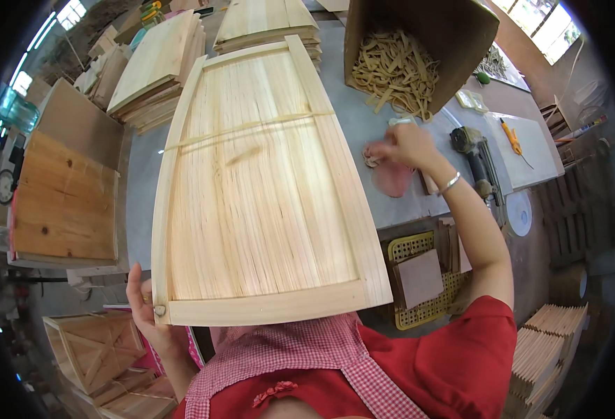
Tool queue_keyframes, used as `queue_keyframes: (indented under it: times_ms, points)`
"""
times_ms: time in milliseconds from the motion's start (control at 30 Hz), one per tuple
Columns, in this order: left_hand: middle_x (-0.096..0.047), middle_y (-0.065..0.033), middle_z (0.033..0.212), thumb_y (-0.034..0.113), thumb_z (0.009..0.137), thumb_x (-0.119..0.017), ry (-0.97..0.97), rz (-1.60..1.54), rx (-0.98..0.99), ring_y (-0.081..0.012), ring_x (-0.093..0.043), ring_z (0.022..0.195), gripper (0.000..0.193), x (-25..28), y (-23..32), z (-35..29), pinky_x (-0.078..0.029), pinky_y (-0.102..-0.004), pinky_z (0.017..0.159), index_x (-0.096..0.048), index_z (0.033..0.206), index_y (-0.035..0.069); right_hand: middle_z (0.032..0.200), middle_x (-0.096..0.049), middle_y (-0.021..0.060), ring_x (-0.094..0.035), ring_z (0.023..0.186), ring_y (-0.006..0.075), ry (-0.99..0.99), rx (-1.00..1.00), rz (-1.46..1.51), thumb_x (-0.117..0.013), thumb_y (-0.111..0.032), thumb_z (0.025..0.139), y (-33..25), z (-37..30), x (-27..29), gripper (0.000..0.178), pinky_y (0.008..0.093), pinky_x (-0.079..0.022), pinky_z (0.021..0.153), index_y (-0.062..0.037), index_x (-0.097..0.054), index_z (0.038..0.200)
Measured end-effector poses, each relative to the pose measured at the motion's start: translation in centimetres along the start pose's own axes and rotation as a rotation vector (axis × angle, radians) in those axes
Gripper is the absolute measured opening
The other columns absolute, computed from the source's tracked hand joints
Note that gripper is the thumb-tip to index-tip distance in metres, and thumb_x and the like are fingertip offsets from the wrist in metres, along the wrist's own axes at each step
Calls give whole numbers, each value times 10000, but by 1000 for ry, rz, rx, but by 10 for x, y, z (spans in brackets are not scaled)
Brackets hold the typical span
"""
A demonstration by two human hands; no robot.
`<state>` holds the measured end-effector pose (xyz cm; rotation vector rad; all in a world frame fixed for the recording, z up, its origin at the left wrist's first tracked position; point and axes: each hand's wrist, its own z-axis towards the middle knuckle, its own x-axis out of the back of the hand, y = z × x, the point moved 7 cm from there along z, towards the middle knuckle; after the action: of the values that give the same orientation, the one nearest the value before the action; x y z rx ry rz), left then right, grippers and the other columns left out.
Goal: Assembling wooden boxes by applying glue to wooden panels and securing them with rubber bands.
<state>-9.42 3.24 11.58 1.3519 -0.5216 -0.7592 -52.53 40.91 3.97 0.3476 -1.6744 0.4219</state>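
Observation:
A pale wooden frame panel (pixel 265 202) lies tilted in front of me, its near edge overhanging the bench at my apron. A yellowish rubber band (pixel 244 131) is stretched across its upper part. At the panel's near left corner my left hand (pixel 147 311) grips the edge, one finger pointing up along the side; its other fingers are partly hidden. To the right of the panel, my right hand (pixel 411 148) is closed over the bench, at a small crumpled thing (pixel 372 155) whose kind I cannot make out. A blurred pinkish round shape (pixel 393 179) is just below that hand.
A tipped cardboard box (pixel 461 35) full of rubber bands (pixel 395 73) stands at the far right. Beside my right forearm lies a nail gun (pixel 476 164), with an orange-handled tool (pixel 510 136) beyond. Stacked wooden panels (pixel 157 63) occupy the far left. Below the bench hangs a yellow basket (pixel 430 307).

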Motion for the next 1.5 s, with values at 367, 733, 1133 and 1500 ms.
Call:
queue_keyframes:
  times_ms: [367, 733, 1133, 1500]
  points:
    - [-659, -74, 1170, 507, 716, -948, 23, -56, 48, -168, -665, 1069, 1197, -4, 1, -2, -536, -313, 957, -309, 1581, -19, 1285, -713, 191, -687, 1200, 354, 138, -478, 152, -616, -255, 949, 40, 117, -15, 347, 476, -543, 978, -44, -744, 1193]
    - [-644, -93, 1215, 191, 860, -812, -113, -205, -36, -170, -636, 1116, 855, -8, 2, 0, -505, -312, 998, -361, 1553, -28, 1389, -663, 178, -633, 1284, 349, 171, -472, 48, -618, -229, 931, 18, 105, -22, 367, 491, -424, 1123, -72, -741, 1239]
    - [-615, -128, 1301, 247, 811, -843, -178, -123, -31, -224, -592, 1236, 957, -1, 2, 3, -487, -360, 1044, -330, 1568, -37, 845, -729, 157, -704, 787, 355, 654, -60, 295, -682, -276, 837, -31, 27, 131, 244, 431, -557, 734, -64, -774, 917]
    - [-570, -209, 1419, 307, 825, -832, -135, 570, -998, -340, -552, 1352, 779, -43, 145, -1, -409, -465, 1129, -507, 1469, 13, 900, -722, 112, -692, 789, 252, 751, 1058, 472, -720, 49, 717, -251, -199, 253, 142, 352, -549, 752, -34, -621, 774]
